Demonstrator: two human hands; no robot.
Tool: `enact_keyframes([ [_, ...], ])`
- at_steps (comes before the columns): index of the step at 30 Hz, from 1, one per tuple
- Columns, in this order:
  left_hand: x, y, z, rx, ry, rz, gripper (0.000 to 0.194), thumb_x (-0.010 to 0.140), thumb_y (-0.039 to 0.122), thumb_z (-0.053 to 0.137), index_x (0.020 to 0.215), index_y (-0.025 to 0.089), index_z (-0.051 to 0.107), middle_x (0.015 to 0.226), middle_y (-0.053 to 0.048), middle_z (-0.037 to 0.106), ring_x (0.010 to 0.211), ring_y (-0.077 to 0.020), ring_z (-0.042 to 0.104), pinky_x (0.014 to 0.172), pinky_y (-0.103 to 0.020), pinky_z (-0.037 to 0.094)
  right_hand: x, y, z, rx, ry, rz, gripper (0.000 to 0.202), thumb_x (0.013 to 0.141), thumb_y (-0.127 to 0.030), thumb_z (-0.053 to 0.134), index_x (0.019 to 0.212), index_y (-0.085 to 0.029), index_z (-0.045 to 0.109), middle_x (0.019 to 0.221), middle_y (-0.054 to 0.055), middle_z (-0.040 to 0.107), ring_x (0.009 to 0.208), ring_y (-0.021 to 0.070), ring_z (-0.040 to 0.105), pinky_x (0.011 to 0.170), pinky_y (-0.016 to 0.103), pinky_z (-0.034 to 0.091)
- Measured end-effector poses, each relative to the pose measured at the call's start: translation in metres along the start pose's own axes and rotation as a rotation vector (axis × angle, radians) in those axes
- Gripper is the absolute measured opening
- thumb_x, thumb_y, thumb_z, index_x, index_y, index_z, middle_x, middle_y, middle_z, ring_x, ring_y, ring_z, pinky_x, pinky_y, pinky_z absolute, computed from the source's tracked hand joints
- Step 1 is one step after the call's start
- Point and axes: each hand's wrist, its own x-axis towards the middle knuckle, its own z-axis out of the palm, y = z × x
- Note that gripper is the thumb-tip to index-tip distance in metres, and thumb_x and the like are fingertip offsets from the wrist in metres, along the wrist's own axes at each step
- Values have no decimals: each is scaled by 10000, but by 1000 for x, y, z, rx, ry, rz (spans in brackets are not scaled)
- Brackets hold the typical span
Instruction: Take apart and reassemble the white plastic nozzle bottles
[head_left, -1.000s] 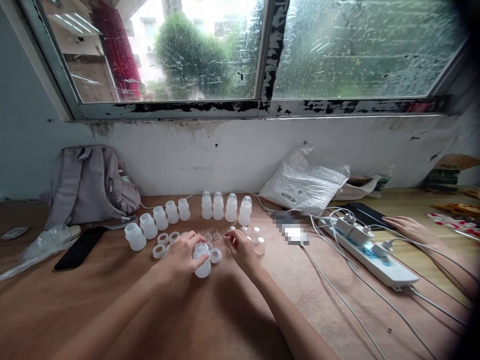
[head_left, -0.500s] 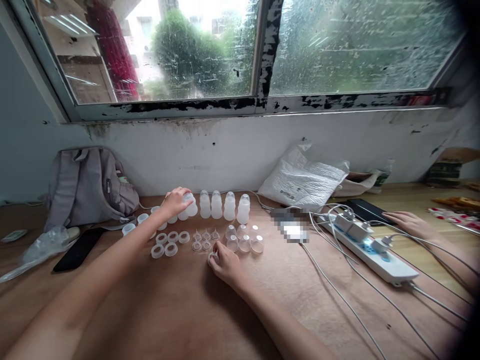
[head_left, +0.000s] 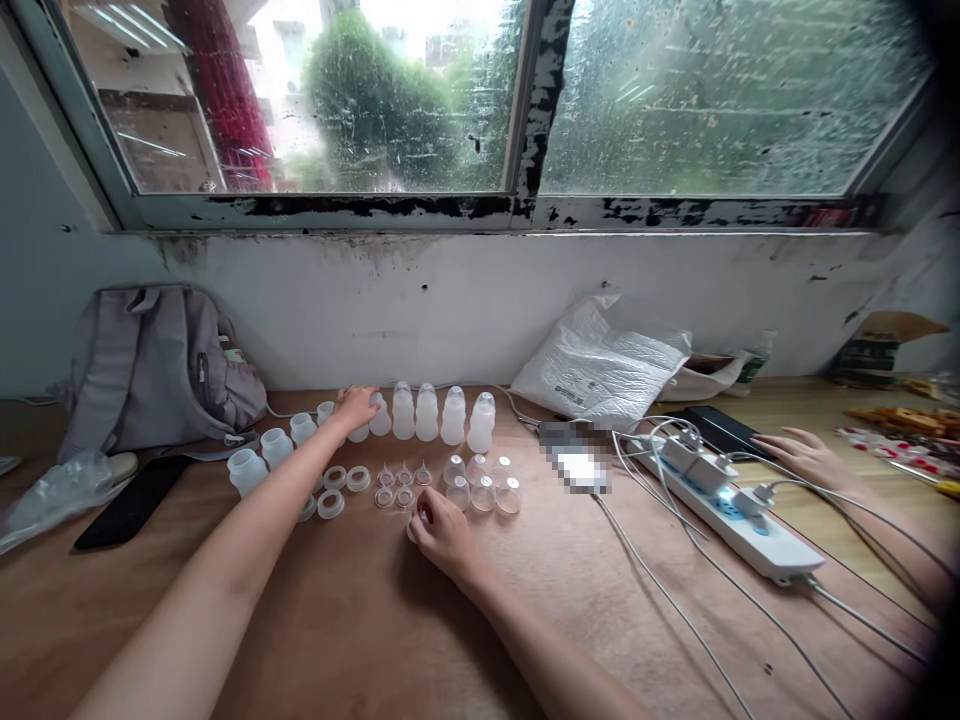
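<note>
My left hand (head_left: 355,407) reaches to the back row, its fingers closed at the top of a frosted baby bottle (head_left: 381,418); its palm hides part of the neighbouring bottles. To the right stand several upright baby bottles with clear domed caps (head_left: 427,412). Low over the table, my right hand (head_left: 444,530) pinches a small pale ring-shaped piece (head_left: 411,528), mostly covered by the fingers. Just behind it lie bottle teats (head_left: 404,474) in rows. White collar rings (head_left: 331,504) lie left of these, clear domed caps (head_left: 482,492) right. Open bottles (head_left: 246,470) stand beyond my left forearm.
A grey backpack (head_left: 169,370), a black phone (head_left: 133,503) and a plastic bag (head_left: 64,500) lie at left. On the right are a silver mailing bag (head_left: 607,360), a power strip (head_left: 750,530) with trailing cables, and another person's hand (head_left: 810,460) by a black device (head_left: 724,430).
The view has shifted slightly. My left hand sits a little lower over the back row, and more open bottles show at left. My right hand keeps its pinch near the teats.
</note>
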Motion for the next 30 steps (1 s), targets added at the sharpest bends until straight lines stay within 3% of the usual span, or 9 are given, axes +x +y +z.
enact_keyframes([
  [10, -1, 5, 9, 13, 19, 30, 344, 779, 279, 422, 1098, 206, 529, 1116, -122, 555, 1076, -292, 448, 884, -440, 289, 1, 0, -1, 27, -9, -31, 82, 736, -183, 401, 669, -199, 446, 664, -1, 520, 585, 120, 459, 524, 214, 306],
  [19, -12, 9, 1, -55, 123, 23, 516, 725, 309, 506, 1215, 172, 422, 1269, -117, 442, 1154, -300, 370, 949, -436, 251, -1, 0, 2, -109, -59, -4, 158, 775, -347, 453, 861, -214, 447, 826, 28, 574, 656, 157, 537, 521, 239, 321],
  [22, -39, 16, -2, -103, 193, -2, 452, 775, 318, 446, 1197, 157, 427, 1209, -107, 490, 1109, -256, 416, 922, -377, 317, -2, 1, 2, -110, -66, -6, 140, 782, -340, 452, 843, -214, 448, 810, 24, 568, 649, 154, 529, 520, 239, 325],
  [27, -125, 32, 16, -383, 386, 114, 247, 821, 247, 391, 1025, 187, 515, 1017, -56, 582, 1002, -190, 485, 891, -325, 375, 0, 4, 0, 38, 4, 26, 140, 794, -339, 458, 767, -203, 469, 726, 9, 548, 618, 134, 493, 544, 235, 353],
  [30, -169, 38, 31, -443, 325, 241, 233, 801, 221, 439, 1018, 205, 522, 988, -50, 583, 982, -197, 495, 888, -356, 383, 2, 5, -2, 207, 76, 116, 194, 793, -377, 473, 744, -189, 491, 663, 1, 537, 579, 123, 481, 550, 237, 379],
])
